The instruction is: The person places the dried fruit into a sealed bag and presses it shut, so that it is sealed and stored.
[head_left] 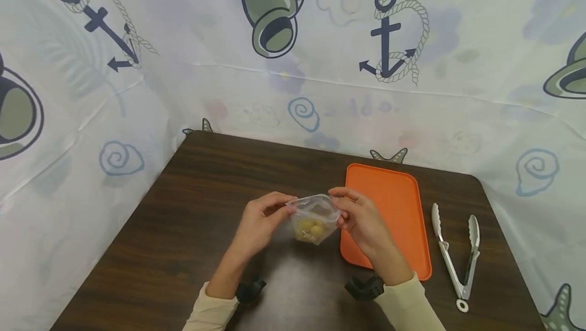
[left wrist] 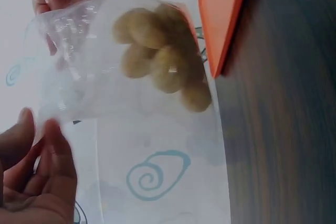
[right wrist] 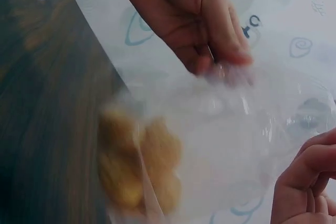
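A clear plastic bag (head_left: 320,203) hangs above the table between both hands, its mouth at the top. Several round yellow-brown pieces (left wrist: 168,69), perhaps small fruits, lie clustered at its bottom. My left hand (head_left: 260,221) pinches one upper corner between thumb and fingers. At the opposite corner, my right hand (head_left: 361,219) grips the bag's edge with curled fingers. In the right wrist view the bag and its contents (right wrist: 126,166) are blurred, and the right hand (right wrist: 310,182) is partly cut off by the frame.
An orange tray (head_left: 389,209) lies on the dark wooden table (head_left: 197,193), just behind and under the right hand. Metal tongs (head_left: 458,265) rest spread apart to the tray's right. A patterned cloth (head_left: 220,26) surrounds the table's back and sides.
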A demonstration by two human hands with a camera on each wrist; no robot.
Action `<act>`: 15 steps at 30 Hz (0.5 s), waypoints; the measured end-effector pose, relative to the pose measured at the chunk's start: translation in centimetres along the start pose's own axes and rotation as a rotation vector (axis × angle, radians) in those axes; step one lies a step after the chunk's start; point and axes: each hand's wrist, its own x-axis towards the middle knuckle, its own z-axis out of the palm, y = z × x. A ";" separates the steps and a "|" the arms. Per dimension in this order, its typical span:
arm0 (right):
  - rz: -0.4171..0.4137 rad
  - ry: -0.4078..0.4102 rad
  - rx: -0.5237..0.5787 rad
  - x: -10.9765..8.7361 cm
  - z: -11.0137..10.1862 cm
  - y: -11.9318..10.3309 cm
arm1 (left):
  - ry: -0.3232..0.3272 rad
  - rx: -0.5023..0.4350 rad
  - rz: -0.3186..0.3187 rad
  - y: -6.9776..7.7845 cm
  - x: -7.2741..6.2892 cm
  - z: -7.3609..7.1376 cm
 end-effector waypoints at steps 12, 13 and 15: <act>-0.276 -0.195 -0.278 -2.1 -1.0 1.7 | 0.254 0.026 0.005 1.5 0.0 0.3; -0.285 -0.210 -0.289 -2.2 -1.1 1.9 | 0.268 0.025 -0.006 1.5 0.0 0.3; -0.312 -0.211 -0.305 -2.3 -1.1 2.3 | 0.291 0.031 -0.026 1.5 -0.1 0.4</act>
